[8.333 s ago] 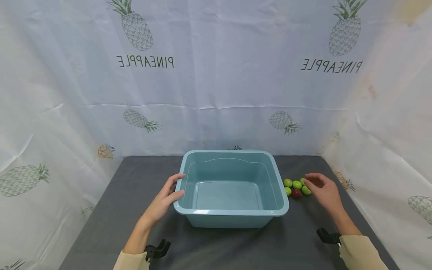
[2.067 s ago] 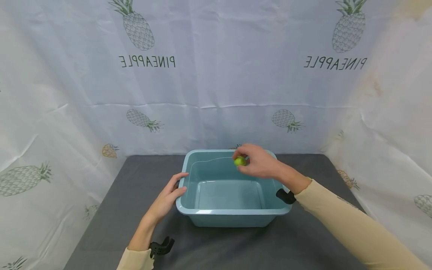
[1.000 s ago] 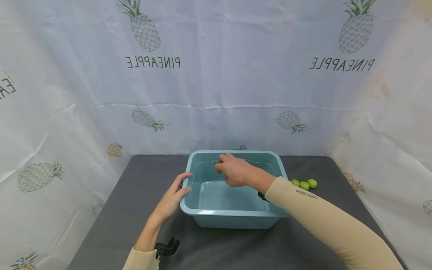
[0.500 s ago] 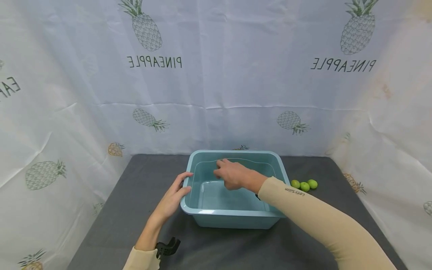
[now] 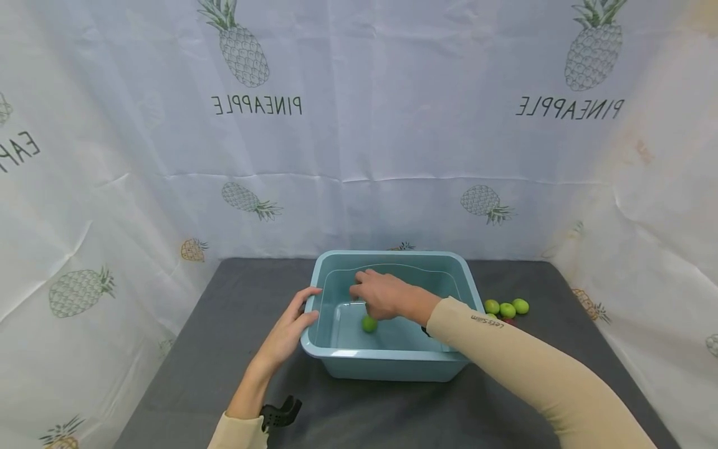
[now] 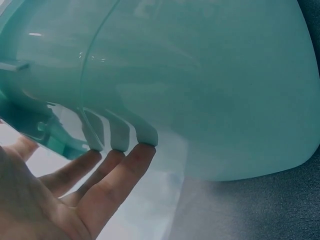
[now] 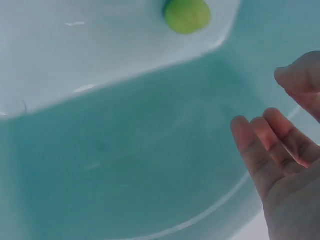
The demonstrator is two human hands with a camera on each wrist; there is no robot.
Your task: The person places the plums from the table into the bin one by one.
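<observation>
A light blue plastic basin (image 5: 387,369) stands on the dark table. My left hand (image 5: 283,327) holds its left rim, with the thumb and index finger over the edge. In the left wrist view several fingertips (image 6: 146,149) press against the basin's outer wall. Inside the basin, a small round green fruit (image 5: 369,323) lies on the floor. Above it is my right hand (image 5: 384,296), within the basin's opening. The right wrist view shows that hand's thumb and fingers apart with nothing between them, away from the green fruit (image 7: 187,16).
Right of the basin, several small green fruits (image 5: 507,310) lie grouped on the dark grey tabletop (image 5: 247,284), with a red one (image 5: 509,321) partly hidden by the right sleeve (image 5: 527,362). A pale pineapple-print cloth (image 5: 392,143) hangs behind and at both sides.
My right hand went from the fruit group into the basin with a green fruit and has let go of it; the fruit now lies on the basin floor. The left hand stays on the rim.
</observation>
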